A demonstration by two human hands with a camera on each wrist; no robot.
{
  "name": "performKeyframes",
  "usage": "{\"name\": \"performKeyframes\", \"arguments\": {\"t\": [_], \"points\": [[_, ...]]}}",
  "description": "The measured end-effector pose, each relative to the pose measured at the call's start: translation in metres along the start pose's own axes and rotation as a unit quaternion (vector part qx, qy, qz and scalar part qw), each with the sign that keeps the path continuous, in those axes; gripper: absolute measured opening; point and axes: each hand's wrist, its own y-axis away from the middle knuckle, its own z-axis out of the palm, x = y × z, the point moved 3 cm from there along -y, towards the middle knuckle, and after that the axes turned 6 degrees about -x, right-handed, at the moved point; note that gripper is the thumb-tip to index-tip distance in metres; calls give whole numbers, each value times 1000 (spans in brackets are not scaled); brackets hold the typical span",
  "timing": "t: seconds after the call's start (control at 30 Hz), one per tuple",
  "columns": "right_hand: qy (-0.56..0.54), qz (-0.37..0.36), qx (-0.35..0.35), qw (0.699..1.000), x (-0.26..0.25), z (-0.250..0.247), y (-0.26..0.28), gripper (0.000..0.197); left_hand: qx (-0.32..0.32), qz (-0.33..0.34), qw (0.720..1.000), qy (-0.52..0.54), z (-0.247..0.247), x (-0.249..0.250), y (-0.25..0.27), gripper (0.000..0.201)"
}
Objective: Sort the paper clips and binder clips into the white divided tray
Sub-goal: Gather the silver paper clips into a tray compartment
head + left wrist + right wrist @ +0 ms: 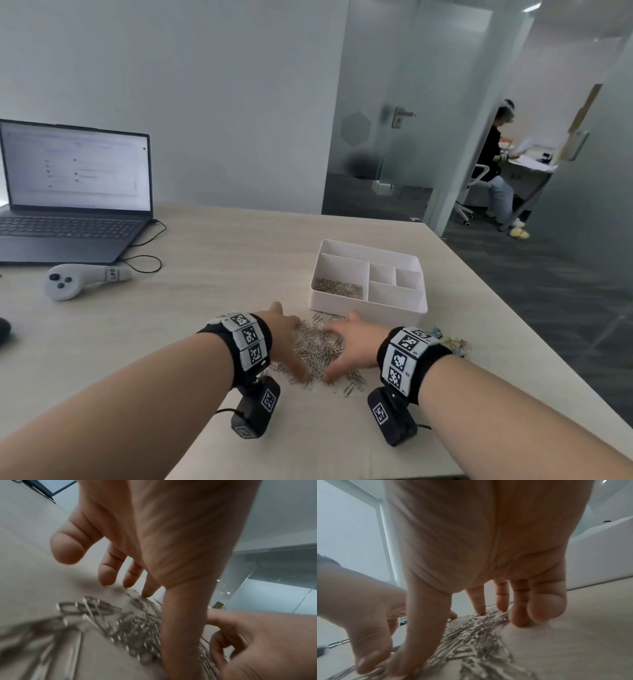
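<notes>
A heap of silver paper clips [318,349] lies on the table just in front of the white divided tray [394,305]. My left hand [286,337] and right hand [351,344] stand on either side of the heap. Their fingers are spread and nearly straight, with the tips down on the clips. Both thumbs reach round the near side and almost meet. The left wrist view shows the fingertips [108,580] touching the heap [137,628]. More paper clips [339,287] lie in the tray's front-left compartment. Coloured binder clips [454,344] lie behind my right wristband.
An open laptop [68,192] stands at the back left, with a white controller [82,279] and a black cable [144,263] before it. The table's right edge [513,308] runs just past the tray. A person [496,164] sits beyond the glass door.
</notes>
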Motion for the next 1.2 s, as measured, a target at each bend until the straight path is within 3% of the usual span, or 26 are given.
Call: {"name": "performKeyframes", "arguments": {"t": [0.17,0.37,0.57,0.8,0.93,1.1,1.2], "points": [[-23,-44,52,997,-15,2,-1,74,34,46,998,17,3,18,0,93],[-60,-72,85,992,-20,2,3,32,77,76,993,49,2,21,-3,45],[-87,-63,82,991,-18,1,5,27,90,91,989,79,0,22,-6,29],[-204,-33,82,975,-7,6,0,22,110,109,978,140,1,15,-10,10],[-306,-34,75,949,4,3,-9,22,96,110,971,188,-1,8,-14,12],[-426,-68,108,896,15,-27,-11,15,48,116,955,269,-5,1,-19,4],[-469,-71,139,869,23,-49,-17,15,54,121,944,303,-13,-4,-23,8]]}}
